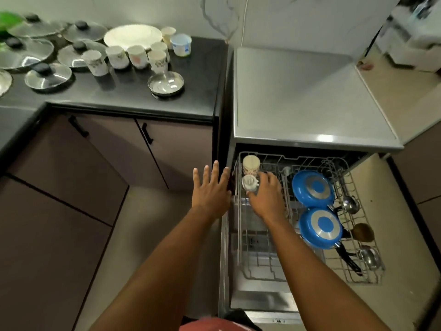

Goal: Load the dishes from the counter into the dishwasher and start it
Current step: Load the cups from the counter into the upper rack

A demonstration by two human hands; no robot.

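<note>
Fingers (269, 179) of right hand (265, 198) grasping cup (249, 183) at rack (262, 279) left edge; left hand (210, 191) released, just outside.

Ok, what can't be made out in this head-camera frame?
Head view, small cup: the right hand covers its side, so its seating in the rack is unclear.
Head view, green item: cut off by the left edge.
Head view, counter cups: prints blurred.
Head view, items at top right: too blurred to identify.
</note>
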